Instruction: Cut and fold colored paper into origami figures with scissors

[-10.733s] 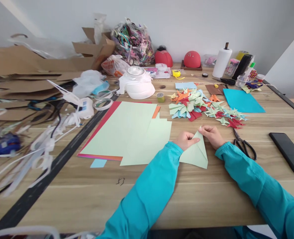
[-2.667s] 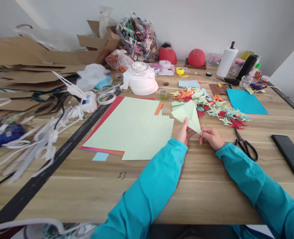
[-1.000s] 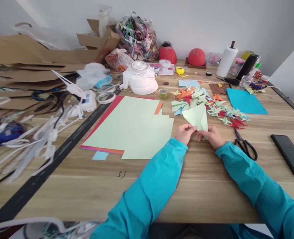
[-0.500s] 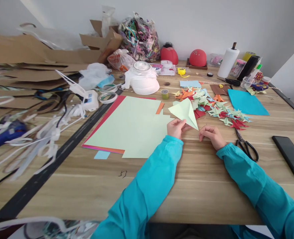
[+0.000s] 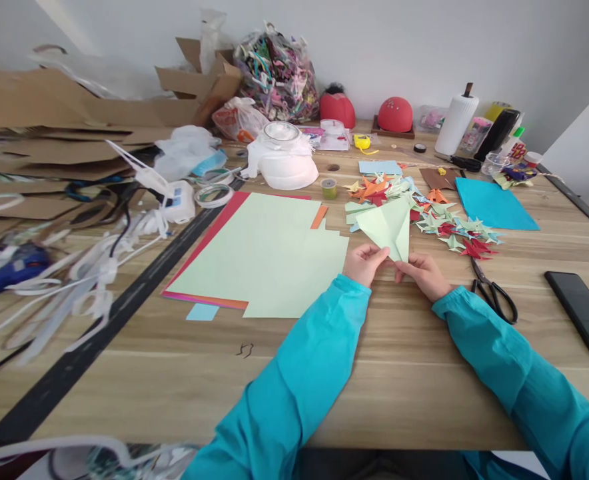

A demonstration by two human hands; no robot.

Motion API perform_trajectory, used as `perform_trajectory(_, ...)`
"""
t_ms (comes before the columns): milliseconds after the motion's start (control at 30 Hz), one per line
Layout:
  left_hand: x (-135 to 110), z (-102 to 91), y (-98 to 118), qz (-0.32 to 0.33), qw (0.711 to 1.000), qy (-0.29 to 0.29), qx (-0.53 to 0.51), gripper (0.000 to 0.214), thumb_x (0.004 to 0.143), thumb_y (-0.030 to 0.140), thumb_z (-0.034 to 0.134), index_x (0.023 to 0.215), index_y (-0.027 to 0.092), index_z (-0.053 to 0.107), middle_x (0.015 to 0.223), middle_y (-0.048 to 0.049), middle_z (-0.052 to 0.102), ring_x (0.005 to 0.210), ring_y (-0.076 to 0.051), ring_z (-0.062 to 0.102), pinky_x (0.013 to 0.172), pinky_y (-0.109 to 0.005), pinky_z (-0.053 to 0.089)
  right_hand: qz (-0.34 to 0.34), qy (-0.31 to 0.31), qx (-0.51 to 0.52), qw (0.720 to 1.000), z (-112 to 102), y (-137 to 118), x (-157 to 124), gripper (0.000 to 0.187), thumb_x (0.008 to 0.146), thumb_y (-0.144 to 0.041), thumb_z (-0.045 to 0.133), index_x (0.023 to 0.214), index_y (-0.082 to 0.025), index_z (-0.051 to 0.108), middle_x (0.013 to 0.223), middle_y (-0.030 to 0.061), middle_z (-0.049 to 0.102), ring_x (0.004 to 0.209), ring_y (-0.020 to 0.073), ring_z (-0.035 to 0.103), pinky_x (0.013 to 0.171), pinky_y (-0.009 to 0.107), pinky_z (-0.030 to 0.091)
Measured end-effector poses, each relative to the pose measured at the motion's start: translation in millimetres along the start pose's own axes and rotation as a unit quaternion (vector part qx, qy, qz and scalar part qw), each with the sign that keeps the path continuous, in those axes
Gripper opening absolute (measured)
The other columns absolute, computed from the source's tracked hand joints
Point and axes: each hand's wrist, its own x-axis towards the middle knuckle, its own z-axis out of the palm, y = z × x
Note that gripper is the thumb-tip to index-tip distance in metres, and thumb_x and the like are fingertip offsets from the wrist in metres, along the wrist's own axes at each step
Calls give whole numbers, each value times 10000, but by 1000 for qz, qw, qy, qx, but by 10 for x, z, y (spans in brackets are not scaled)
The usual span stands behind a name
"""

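Note:
A folded pale green paper piece [image 5: 388, 227] stands tilted above the wooden table, pointed end down. My left hand [image 5: 364, 264] pinches its lower left edge. My right hand [image 5: 423, 274] pinches the tip at its lower right. Both arms wear teal sleeves. Just left of the hands lies a stack of pale green sheets [image 5: 269, 250] over red and orange ones. Behind the hands is a heap of small folded paper shapes [image 5: 414, 213] in green, red, orange and blue.
Black scissors [image 5: 494, 293] lie right of my right hand, a black phone [image 5: 580, 303] further right. A blue sheet [image 5: 494, 203], a paper towel roll [image 5: 455, 123], a white teapot [image 5: 284, 160], tape rolls [image 5: 213, 195] and cardboard [image 5: 64, 140] crowd the back and left.
The folded green piece has turned in my hands, its broad side swinging from left to more upright. My right hand has come back onto its tip; half a second ago it rested apart.

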Motion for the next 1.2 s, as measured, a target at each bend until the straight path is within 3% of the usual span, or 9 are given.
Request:
perform_trajectory(133,-33,15,-32,5,995,-57,80,311,477,378,838,673,168,719,687,-34,721,699,-219,667,745,-370,533,-12,-11,8,1000,-4,13,8,332,755,-462,621,557,-197,647,592,5,638,683,162,570,768,299,433)
perform_trajectory(233,-24,-2,-46,2,992,-72,108,283,489,371,834,640,159,722,657,-38,714,683,-224,661,722,-362,524,-5,-23,13,1000,-11,11,9,288,742,-418,625,559,-197,648,578,4,644,676,165,583,751,299,443)
perform_trajectory(533,60,-30,-151,-15,999,-35,16,276,494,359,837,659,161,739,647,-19,715,683,-208,663,762,-367,529,32,-27,38,998,-29,37,-3,226,720,-329,592,552,-180,624,469,-5,612,498,126,530,601,271,427)
perform_trajectory(667,49,-2,-92,-27,999,-13,-13,307,469,385,840,624,150,717,602,-20,695,553,-177,629,585,-326,534,41,-30,55,997,-34,37,-18,230,711,-331,594,542,-179,622,460,-2,606,472,123,532,566,267,421)
perform_trajectory(800,78,-32,-32,0,999,44,-16,301,454,376,843,561,147,681,549,-13,663,467,-146,582,478,-291,493,48,-23,73,996,-43,46,-33,254,709,-368,613,539,-179,612,451,0,593,442,126,528,504,260,392)
perform_trajectory(933,95,-63,-79,-20,1000,5,5,302,468,380,839,605,146,705,577,-23,675,510,-160,604,521,-304,508,19,5,48,999,-26,48,-23,359,766,-483,605,575,-180,620,478,5,608,484,126,533,554,265,410)
perform_trajectory(1067,79,-50,-138,-43,997,-55,23,301,497,394,830,640,149,728,615,-29,692,551,-164,613,576,-314,518,7,-18,16,1000,-2,54,-4,416,736,-558,641,565,-180,607,495,-2,604,517,118,516,582,261,407)
perform_trajectory(1200,83,-45,-109,-22,1000,-6,0,332,546,463,793,599,145,715,566,-27,665,511,-155,591,512,-294,497,43,-28,34,998,-1,56,-10,460,720,-598,635,531,-182,582,447,-14,568,455,108,495,537,259,393)
